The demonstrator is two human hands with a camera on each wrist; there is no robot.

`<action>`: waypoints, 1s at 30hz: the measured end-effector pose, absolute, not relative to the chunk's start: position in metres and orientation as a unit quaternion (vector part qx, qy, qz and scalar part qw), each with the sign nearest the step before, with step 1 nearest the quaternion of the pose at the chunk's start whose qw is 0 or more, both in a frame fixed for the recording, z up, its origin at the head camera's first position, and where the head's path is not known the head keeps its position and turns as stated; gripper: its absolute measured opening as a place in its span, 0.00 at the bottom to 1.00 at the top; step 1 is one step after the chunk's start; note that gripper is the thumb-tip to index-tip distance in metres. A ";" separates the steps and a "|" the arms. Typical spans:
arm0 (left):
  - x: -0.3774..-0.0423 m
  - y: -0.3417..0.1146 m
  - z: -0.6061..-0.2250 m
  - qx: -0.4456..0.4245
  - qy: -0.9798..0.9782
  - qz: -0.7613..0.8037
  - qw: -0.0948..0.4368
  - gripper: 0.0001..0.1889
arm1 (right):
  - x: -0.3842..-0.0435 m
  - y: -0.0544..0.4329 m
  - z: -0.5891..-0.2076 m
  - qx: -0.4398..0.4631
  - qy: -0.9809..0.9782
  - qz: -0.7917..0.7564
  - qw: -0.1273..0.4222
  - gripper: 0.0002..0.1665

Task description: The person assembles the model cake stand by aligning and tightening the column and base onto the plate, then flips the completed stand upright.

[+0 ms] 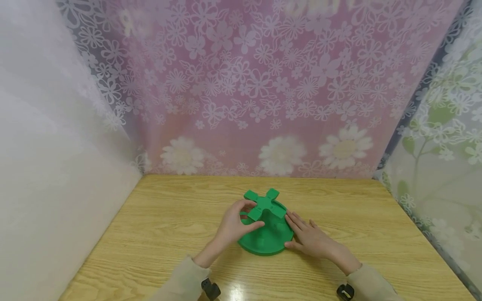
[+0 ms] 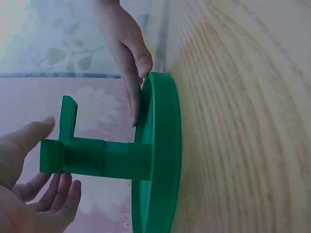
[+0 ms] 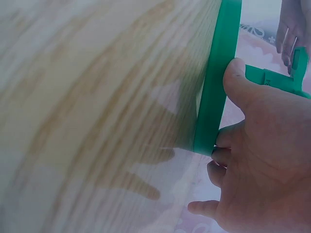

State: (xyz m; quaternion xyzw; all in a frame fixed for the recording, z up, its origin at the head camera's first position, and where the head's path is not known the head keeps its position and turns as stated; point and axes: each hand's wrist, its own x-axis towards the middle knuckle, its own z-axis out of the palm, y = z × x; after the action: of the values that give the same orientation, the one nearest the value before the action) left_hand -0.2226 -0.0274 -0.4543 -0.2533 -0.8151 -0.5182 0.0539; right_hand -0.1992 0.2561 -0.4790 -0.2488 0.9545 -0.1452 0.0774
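Observation:
A green stand with a round, rimmed base (image 1: 263, 246) is on the wooden table. From the base a short post (image 2: 116, 160) rises to a cross-shaped top (image 1: 264, 203) with several upturned arms. My left hand (image 1: 236, 221) is held around the left side of the cross, thumb in front and fingers behind; in the left wrist view, thumb and fingers are spread apart without a clear grip. My right hand (image 1: 314, 240) rests against the right side of the base, its fingers straight along the rim and its thumb (image 3: 236, 73) touching the edge.
The wooden table (image 1: 158, 234) runs back to a pink flowered cloth (image 1: 233, 104). A pale wall stands on the left, and a flowered sheet (image 1: 444, 138) hangs on the right. Both wrists wear small dark devices at the sleeves.

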 end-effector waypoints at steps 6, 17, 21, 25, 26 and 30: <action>-0.226 -0.034 -0.459 -0.254 -0.795 -0.548 0.059 0.20 | -0.198 0.254 -0.478 -0.252 0.955 -0.139 0.066 0.52; -0.230 -0.038 -0.457 -0.267 -0.805 -0.528 0.052 0.21 | -0.199 0.255 -0.479 -0.254 0.956 -0.136 0.061 0.52; -0.234 -0.040 -0.458 -0.284 -0.808 -0.515 0.047 0.19 | -0.199 0.256 -0.480 -0.260 0.953 -0.144 0.060 0.51; -0.238 -0.043 -0.456 -0.289 -0.803 -0.520 0.026 0.19 | -0.199 0.256 -0.481 -0.260 0.952 -0.145 0.067 0.52; -0.238 -0.044 -0.455 -0.289 -0.801 -0.524 0.020 0.19 | -0.199 0.256 -0.481 -0.258 0.953 -0.144 0.068 0.52; -0.240 -0.045 -0.454 -0.289 -0.800 -0.526 0.006 0.19 | -0.199 0.255 -0.479 -0.251 0.955 -0.141 0.073 0.52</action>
State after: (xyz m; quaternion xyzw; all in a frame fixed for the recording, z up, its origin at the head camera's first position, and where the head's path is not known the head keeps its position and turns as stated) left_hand -0.2402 -0.0452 -0.4536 -0.2890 -0.8002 -0.5255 0.0056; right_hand -0.1993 0.2552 -0.4785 -0.2513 0.9548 -0.1409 0.0727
